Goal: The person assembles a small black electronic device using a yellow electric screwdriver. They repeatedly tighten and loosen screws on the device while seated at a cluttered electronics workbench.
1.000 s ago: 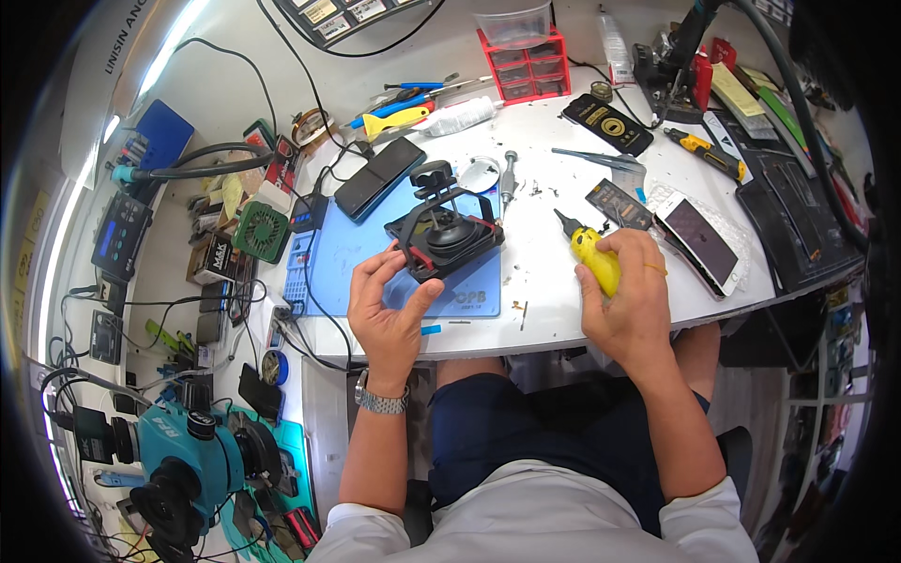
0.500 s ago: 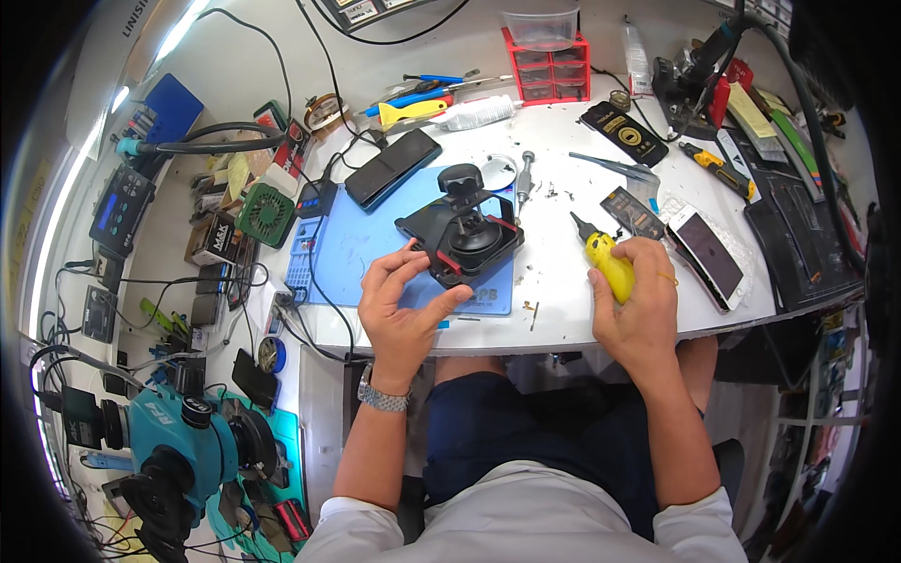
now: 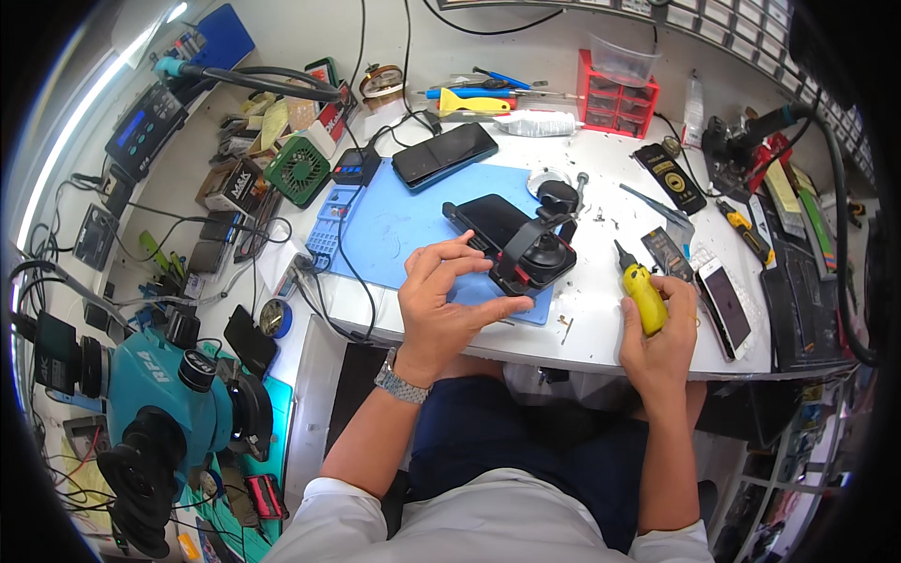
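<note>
On the blue work mat (image 3: 413, 225) lies a black phone (image 3: 495, 223) in a black clamp with red parts and a round suction cup (image 3: 542, 258). A dark knob rises at the clamp's far side. Beside the clamp's near left edge is my left hand (image 3: 446, 296), fingers and thumb stretched apart. Its fingertips appear to touch the edge, though firm contact is unclear. My right hand (image 3: 664, 328) is wrapped round a yellow squeeze bottle (image 3: 643, 298) with a dark nozzle pointing away from me, over the white bench to the right.
Another dark phone (image 3: 445, 156) lies at the mat's far edge. Right of the bottle are a white phone (image 3: 725, 305) and a black phone-shaped item (image 3: 671, 178). Red drawers (image 3: 618, 103) stand behind. A teal microscope (image 3: 164, 385) fills the lower left; cables cross the mat's left side.
The whole view has shifted, so the bench appears farther right. The clamp with the phone has turned somewhat beside my left hand. My right hand still holds the bottle.
</note>
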`<action>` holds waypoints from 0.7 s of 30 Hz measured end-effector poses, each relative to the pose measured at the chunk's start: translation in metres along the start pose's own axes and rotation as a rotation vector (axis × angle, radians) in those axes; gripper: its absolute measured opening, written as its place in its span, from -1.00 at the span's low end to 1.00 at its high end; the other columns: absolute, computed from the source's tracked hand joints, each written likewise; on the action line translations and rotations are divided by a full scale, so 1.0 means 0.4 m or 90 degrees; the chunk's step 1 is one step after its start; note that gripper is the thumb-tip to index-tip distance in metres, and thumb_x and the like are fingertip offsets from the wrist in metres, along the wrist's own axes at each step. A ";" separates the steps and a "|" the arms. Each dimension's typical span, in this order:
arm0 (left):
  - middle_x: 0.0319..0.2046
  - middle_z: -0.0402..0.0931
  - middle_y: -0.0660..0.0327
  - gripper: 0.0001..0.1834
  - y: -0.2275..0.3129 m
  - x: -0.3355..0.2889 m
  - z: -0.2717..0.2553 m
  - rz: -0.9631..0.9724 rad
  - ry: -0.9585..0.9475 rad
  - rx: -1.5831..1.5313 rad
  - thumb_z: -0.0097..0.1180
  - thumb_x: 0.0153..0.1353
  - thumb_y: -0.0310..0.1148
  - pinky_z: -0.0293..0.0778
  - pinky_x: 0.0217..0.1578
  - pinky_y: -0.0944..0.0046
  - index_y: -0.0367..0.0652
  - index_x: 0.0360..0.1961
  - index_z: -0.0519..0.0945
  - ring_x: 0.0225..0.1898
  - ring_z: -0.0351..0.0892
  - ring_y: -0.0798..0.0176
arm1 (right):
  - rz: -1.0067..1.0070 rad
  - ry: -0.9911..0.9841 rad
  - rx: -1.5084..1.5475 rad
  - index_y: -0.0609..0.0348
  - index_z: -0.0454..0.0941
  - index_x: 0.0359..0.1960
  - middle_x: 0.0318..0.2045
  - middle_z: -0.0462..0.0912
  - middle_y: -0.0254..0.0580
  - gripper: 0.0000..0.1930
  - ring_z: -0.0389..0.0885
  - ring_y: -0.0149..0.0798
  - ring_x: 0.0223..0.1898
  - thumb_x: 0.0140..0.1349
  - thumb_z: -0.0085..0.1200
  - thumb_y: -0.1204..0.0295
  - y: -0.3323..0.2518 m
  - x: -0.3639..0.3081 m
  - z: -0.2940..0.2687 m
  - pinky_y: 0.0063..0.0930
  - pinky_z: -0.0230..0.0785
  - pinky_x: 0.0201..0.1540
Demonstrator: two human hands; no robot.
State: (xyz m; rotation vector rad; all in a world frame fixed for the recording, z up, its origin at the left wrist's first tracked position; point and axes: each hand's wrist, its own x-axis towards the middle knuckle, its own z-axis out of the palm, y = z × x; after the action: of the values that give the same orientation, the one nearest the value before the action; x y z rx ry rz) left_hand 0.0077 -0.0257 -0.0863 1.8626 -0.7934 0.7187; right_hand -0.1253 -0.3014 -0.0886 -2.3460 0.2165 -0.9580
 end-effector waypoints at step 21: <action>-0.05 0.68 0.12 -0.34 0.018 0.026 0.042 -0.044 0.068 -0.075 0.97 -0.15 -0.30 0.69 0.45 -0.21 -0.19 -0.12 0.71 0.10 0.79 0.12 | 0.098 0.075 0.242 0.38 0.66 0.23 0.13 0.67 -0.03 -0.61 0.71 -0.20 0.17 0.50 0.49 0.47 -0.074 0.017 -0.055 -0.32 0.57 0.29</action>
State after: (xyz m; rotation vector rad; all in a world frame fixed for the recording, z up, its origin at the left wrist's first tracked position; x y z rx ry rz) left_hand 0.0108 -0.0458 -0.0810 1.7224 -0.6847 0.7073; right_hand -0.1372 -0.2898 -0.0550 -1.9029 0.2347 -0.9676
